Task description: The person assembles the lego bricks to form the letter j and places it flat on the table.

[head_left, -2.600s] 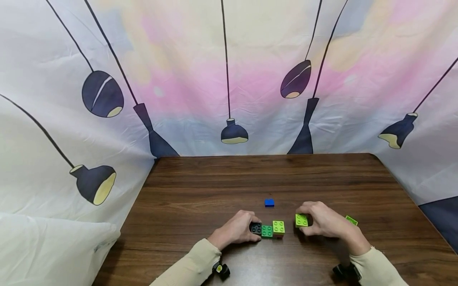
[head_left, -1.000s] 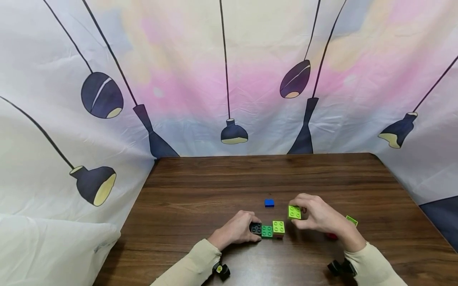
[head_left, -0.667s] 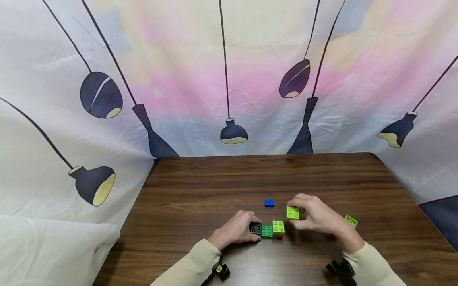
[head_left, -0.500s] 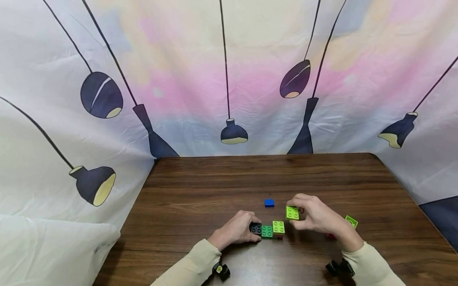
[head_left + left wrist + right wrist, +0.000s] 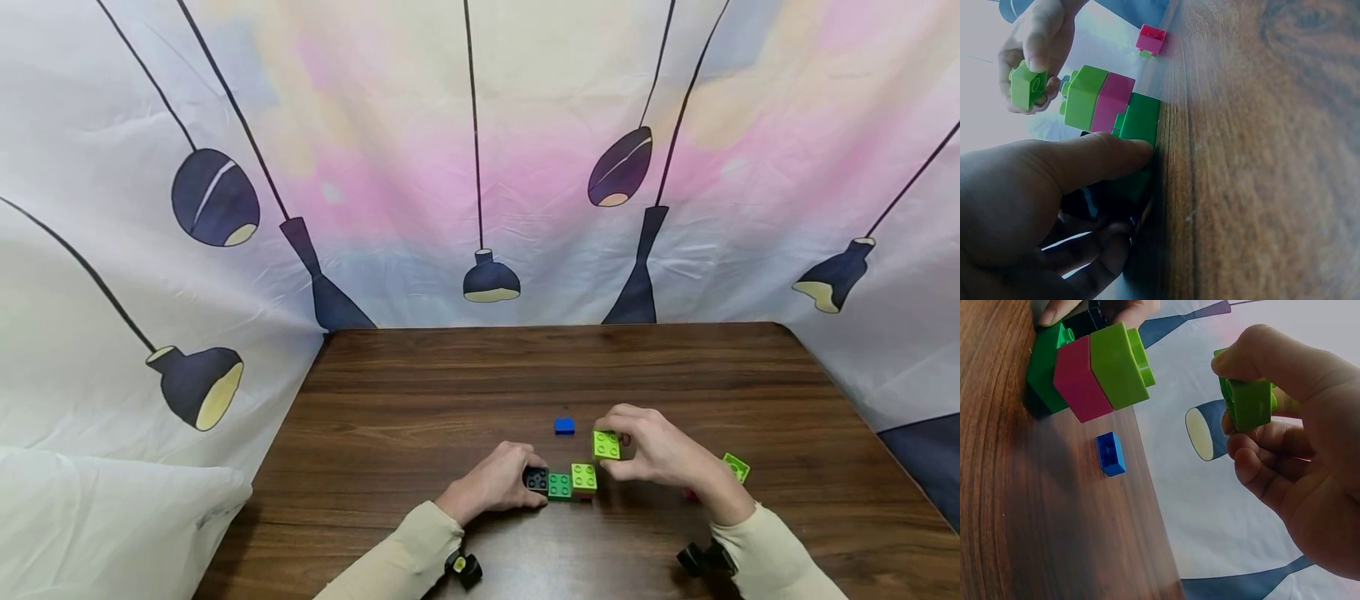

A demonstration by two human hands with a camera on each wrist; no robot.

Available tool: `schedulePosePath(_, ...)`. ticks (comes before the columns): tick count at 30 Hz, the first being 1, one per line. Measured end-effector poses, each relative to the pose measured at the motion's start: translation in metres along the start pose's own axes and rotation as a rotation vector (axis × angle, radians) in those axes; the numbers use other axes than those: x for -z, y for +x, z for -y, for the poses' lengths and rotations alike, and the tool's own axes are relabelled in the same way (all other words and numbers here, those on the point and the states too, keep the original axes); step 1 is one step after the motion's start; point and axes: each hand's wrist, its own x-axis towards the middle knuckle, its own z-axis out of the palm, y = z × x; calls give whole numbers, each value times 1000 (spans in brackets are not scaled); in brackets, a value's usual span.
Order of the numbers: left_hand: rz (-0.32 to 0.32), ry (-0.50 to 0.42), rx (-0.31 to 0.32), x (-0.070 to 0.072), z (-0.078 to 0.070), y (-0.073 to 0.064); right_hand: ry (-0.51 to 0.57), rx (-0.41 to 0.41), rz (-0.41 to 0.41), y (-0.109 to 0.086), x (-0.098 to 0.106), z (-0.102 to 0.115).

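My left hand [image 5: 491, 481] grips the black brick [image 5: 536, 478] at the left end of a joined row of toy building bricks. Beside that is a green brick [image 5: 559, 486], and at the right end a lime brick [image 5: 583, 477] sits on a pink-red brick [image 5: 1084, 380], which overhangs the table in the right wrist view. Between thumb and fingers, my right hand [image 5: 654, 446] pinches another lime brick [image 5: 606, 445], held above the table just behind and right of the row. Its studs face up in the head view. The left palm hides part of the black brick.
A small blue brick [image 5: 564, 426] lies behind the row, hollow side showing in the right wrist view. To the right, partly behind the right wrist, are a lime brick [image 5: 737, 467] and a pink-red brick [image 5: 1150, 39]. A printed cloth [image 5: 420, 167] hangs behind the table.
My right hand has carried its lime brick leftward and a little farther from me, closer to the row. The left hand and the joined bricks have stayed in place.
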Motion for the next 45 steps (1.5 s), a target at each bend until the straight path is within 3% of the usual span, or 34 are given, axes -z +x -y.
schedulePosePath(27,-10,-3,-14,-1,1,1,44,46,4,7,-9,4)
schedulePosePath(45,1,-9,-9,-1,0,1,79,7,58,11,-13,8)
